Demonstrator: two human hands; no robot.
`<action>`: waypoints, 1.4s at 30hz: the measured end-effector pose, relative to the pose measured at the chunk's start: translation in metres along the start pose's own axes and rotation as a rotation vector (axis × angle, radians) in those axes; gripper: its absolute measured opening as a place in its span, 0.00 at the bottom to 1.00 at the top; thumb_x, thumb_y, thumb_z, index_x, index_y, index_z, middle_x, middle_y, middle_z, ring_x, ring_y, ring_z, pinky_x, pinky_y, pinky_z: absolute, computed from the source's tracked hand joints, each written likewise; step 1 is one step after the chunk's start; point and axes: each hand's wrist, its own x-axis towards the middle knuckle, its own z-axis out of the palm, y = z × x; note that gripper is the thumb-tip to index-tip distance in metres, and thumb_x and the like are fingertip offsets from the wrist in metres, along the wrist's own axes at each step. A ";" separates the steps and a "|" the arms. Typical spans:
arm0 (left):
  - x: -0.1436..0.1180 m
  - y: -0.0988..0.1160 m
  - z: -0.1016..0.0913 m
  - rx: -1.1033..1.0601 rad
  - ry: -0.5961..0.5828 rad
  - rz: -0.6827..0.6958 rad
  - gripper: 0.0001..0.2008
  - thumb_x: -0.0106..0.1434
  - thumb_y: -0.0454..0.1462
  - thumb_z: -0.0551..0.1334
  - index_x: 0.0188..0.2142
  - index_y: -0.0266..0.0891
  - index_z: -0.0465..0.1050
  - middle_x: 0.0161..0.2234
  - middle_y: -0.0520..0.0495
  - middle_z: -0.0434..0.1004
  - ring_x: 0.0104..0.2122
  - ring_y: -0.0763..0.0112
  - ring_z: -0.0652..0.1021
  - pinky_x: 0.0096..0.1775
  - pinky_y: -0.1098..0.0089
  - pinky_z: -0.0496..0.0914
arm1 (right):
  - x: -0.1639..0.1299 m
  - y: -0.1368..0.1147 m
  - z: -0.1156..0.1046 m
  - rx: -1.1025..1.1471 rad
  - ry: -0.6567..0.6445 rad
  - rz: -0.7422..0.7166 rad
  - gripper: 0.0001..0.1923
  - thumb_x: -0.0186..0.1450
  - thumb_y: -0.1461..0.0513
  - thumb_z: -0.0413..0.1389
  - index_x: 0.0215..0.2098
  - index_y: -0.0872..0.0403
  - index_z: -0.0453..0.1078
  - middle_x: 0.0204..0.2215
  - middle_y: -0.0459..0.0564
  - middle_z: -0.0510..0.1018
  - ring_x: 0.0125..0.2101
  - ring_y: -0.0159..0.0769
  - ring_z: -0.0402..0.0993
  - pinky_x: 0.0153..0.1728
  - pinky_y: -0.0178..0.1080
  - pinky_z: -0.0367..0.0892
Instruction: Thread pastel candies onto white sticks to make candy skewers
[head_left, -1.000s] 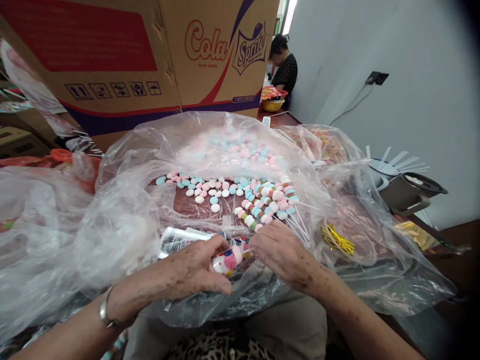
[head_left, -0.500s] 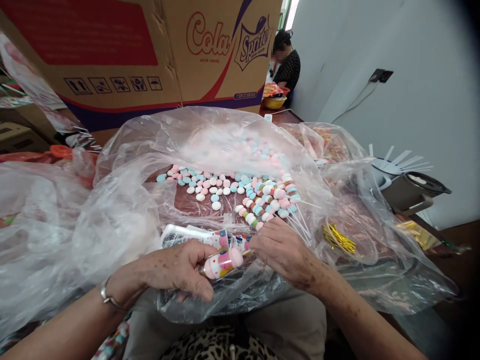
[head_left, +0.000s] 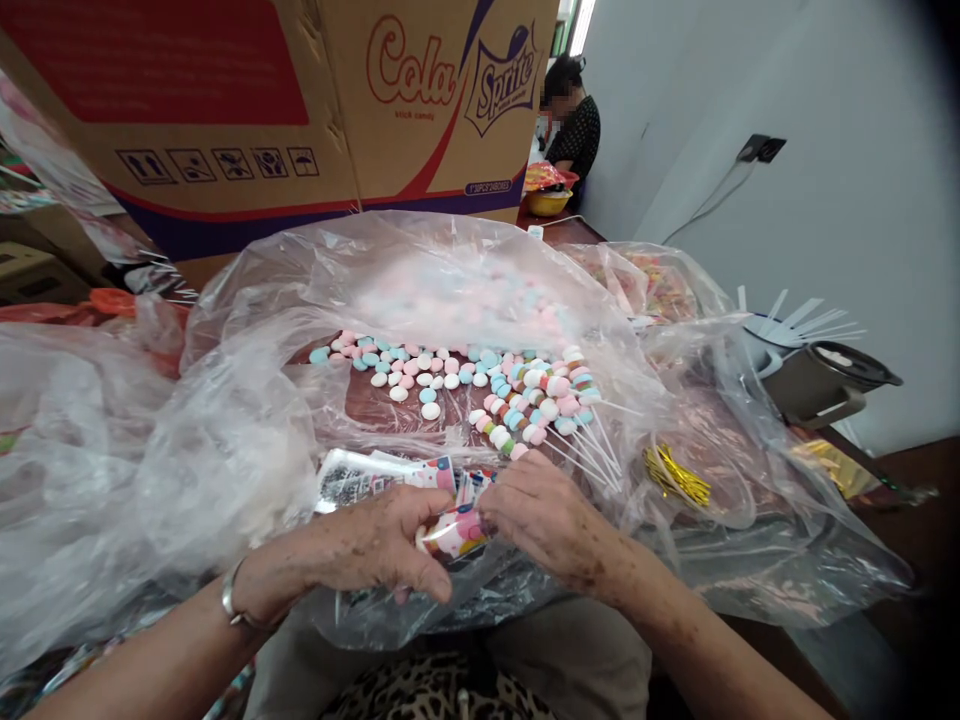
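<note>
My left hand (head_left: 382,540) is closed around a candy skewer in a printed clear wrapper (head_left: 454,532). At that wrapper's right end, the bent fingers of my right hand (head_left: 551,515) are pinched together and hide its tip. Just behind the hands lies a stack of printed wrappers (head_left: 390,475) with a silvery left part. Past my right fingertips is a pile of marshmallow skewers (head_left: 540,400), their white sticks pointing right and toward me. Loose pink, white and blue marshmallows (head_left: 427,380) are scattered beyond, many under clear plastic.
A large cardboard box (head_left: 247,100) stands behind the clear plastic bag (head_left: 300,260). To the right are gold twist ties (head_left: 675,478), a grey-brown jug (head_left: 825,380) and white sticks in a container (head_left: 802,325). Another person (head_left: 574,115) sits at the far end near a yellow basin (head_left: 547,203).
My left hand has moved slightly right with the wrapped skewer. The pink end that showed at the wrapper's right is now covered by my right fingers.
</note>
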 end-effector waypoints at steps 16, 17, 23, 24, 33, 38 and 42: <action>0.009 0.010 0.026 -0.090 0.413 0.009 0.24 0.66 0.57 0.56 0.29 0.40 0.72 0.17 0.51 0.73 0.15 0.73 0.69 0.16 0.76 0.57 | 0.009 0.007 -0.013 0.141 0.092 0.139 0.13 0.76 0.63 0.46 0.36 0.54 0.68 0.28 0.47 0.74 0.31 0.34 0.70 0.34 0.36 0.65; 0.010 0.008 0.028 -0.083 0.439 0.005 0.24 0.66 0.57 0.55 0.29 0.40 0.71 0.16 0.52 0.72 0.14 0.74 0.68 0.15 0.76 0.57 | 0.009 0.006 -0.009 0.185 0.092 0.158 0.13 0.76 0.63 0.46 0.35 0.53 0.68 0.28 0.47 0.74 0.31 0.34 0.70 0.34 0.36 0.65; 0.013 0.017 0.036 -0.008 0.652 0.127 0.21 0.68 0.54 0.55 0.26 0.42 0.64 0.17 0.57 0.64 0.15 0.75 0.62 0.18 0.74 0.55 | 0.017 -0.012 0.018 0.736 0.264 0.656 0.15 0.68 0.50 0.56 0.46 0.51 0.64 0.33 0.45 0.72 0.28 0.31 0.67 0.29 0.34 0.65; 0.014 0.021 0.035 0.043 0.688 0.181 0.21 0.68 0.52 0.55 0.25 0.42 0.63 0.18 0.56 0.63 0.17 0.74 0.63 0.19 0.74 0.56 | 0.019 -0.016 0.021 0.842 0.267 0.721 0.20 0.65 0.48 0.60 0.47 0.51 0.63 0.33 0.45 0.72 0.28 0.31 0.67 0.28 0.33 0.65; 0.021 0.020 0.027 -0.306 0.512 0.290 0.20 0.62 0.53 0.65 0.30 0.38 0.69 0.25 0.54 0.71 0.24 0.75 0.69 0.26 0.75 0.62 | 0.024 -0.024 0.019 0.836 0.263 0.885 0.14 0.64 0.52 0.59 0.29 0.53 0.65 0.21 0.40 0.65 0.24 0.28 0.58 0.24 0.32 0.56; 0.021 0.011 0.029 -0.635 0.500 0.247 0.20 0.53 0.48 0.74 0.29 0.35 0.72 0.21 0.54 0.71 0.20 0.79 0.67 0.23 0.78 0.60 | 0.022 -0.023 0.028 1.141 0.322 0.868 0.15 0.61 0.52 0.63 0.32 0.52 0.65 0.24 0.41 0.69 0.24 0.29 0.64 0.25 0.32 0.63; 0.019 0.010 0.023 -0.727 0.341 0.167 0.15 0.49 0.41 0.75 0.27 0.32 0.74 0.21 0.50 0.75 0.20 0.76 0.73 0.25 0.77 0.68 | 0.019 -0.019 0.028 1.333 0.265 0.695 0.18 0.62 0.53 0.64 0.44 0.50 0.65 0.29 0.41 0.75 0.26 0.32 0.73 0.28 0.35 0.71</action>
